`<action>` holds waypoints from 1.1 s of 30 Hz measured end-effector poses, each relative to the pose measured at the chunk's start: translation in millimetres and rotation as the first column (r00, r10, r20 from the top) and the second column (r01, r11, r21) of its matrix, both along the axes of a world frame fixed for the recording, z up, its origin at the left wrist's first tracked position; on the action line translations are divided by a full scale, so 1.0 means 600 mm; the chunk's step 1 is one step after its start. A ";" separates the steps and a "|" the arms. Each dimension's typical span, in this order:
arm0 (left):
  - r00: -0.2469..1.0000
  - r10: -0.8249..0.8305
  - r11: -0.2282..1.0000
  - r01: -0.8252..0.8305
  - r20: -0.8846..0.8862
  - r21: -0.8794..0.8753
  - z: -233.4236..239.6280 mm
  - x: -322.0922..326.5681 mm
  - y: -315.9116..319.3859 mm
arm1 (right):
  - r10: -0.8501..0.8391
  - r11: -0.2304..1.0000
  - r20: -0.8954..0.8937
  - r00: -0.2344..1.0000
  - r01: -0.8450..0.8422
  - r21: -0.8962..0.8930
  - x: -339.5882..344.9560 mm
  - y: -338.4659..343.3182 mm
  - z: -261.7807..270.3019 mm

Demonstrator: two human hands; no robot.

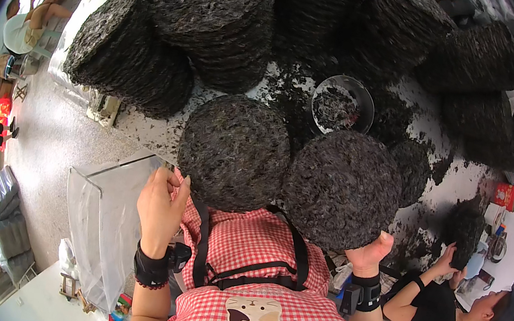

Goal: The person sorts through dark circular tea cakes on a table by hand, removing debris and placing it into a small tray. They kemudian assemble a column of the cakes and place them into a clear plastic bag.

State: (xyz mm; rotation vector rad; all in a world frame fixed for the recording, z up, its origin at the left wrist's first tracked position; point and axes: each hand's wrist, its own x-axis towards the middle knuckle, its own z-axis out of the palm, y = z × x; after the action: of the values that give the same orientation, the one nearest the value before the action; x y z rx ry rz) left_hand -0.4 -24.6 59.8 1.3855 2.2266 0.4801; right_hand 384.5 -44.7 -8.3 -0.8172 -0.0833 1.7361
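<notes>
Two round, dark dried seaweed cakes lie side by side before me. My right hand (369,253) grips the lower edge of the right seaweed cake (345,188), its thumb showing at the rim and its fingers hidden beneath. Beside the lower left edge of the left seaweed cake (234,153) is my left hand (163,206), raised with bent fingers and the thumb up. I see nothing in it, but the fingertips are partly hidden. Past the cakes, a round metal bowl (367,108) contains pale and dark scraps.
Tall stacks of seaweed cakes (213,19) line the table's far side. Seaweed crumbs (287,90) litter the white tabletop (151,137). At right, a co-worker (434,306) holds a dark seaweed bundle (464,231). A clear plastic sheet (101,217) hangs near my left arm.
</notes>
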 end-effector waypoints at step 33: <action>0.580 -0.753 0.651 0.591 0.311 0.476 0.047 0.310 0.034 | 0.167 0.981 0.300 0.939 -0.189 0.045 0.008 -0.026 0.044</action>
State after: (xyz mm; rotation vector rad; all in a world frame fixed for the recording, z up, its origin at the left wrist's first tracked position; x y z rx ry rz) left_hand 185.3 -4.2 87.8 1.8985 1.0852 0.8125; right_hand 389.2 -60.6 18.1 -1.0361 -0.4324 1.7551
